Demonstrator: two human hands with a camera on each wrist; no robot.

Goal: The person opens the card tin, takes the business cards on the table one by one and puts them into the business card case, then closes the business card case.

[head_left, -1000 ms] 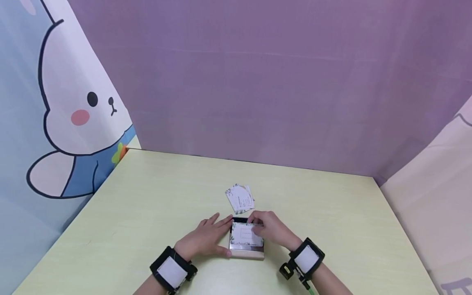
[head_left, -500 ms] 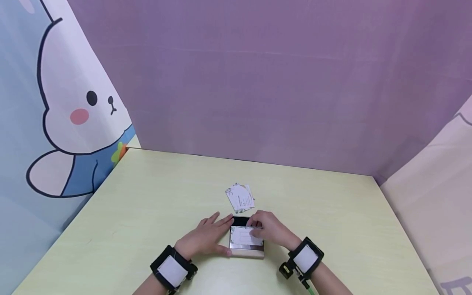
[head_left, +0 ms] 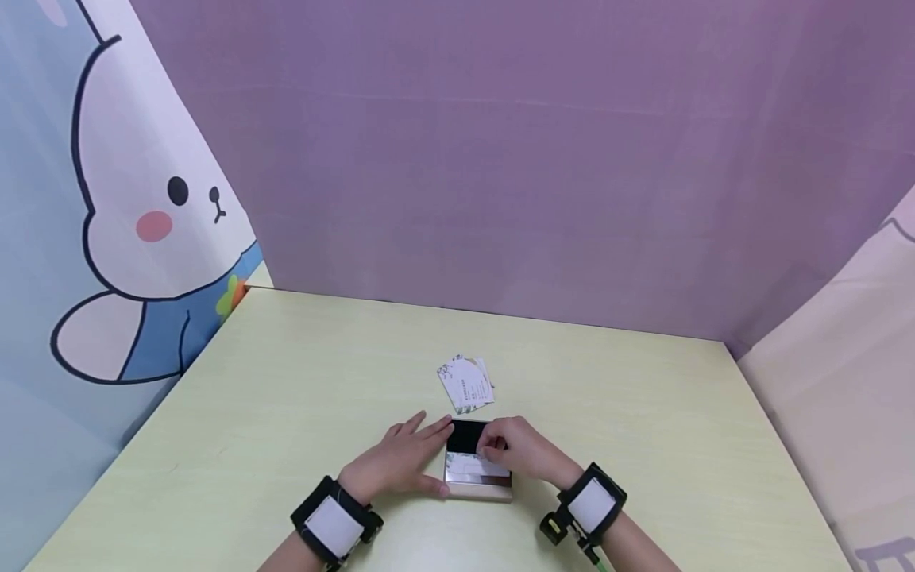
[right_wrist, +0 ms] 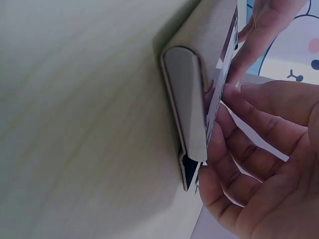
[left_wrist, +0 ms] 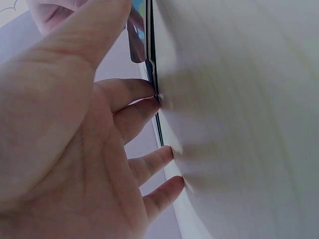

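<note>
A beige card case (head_left: 477, 489) lies open on the pale green table (head_left: 286, 413), near the front edge. Its black inside (head_left: 466, 436) shows at the far end. A white card (head_left: 468, 467) lies partly in the case. My left hand (head_left: 429, 457) rests flat against the case's left side, fingers straight, thumb at the near corner. My right hand (head_left: 492, 451) pinches the card with curled fingers. The left wrist view has my left hand (left_wrist: 99, 149) touching the case's thin edge (left_wrist: 152, 74). The right wrist view shows the case (right_wrist: 192, 99), the card (right_wrist: 220, 94) and my right hand (right_wrist: 234, 149).
A small fanned pile of white cards (head_left: 465, 384) with leafy corners lies just beyond the case. A purple backdrop (head_left: 500, 159) closes off the table's far edge, and a cartoon rabbit curtain (head_left: 129, 199) hangs at the left.
My right hand has drawn the white card toward me along the case, so more of the black inside shows at the far end. The left hand has stayed in place.
</note>
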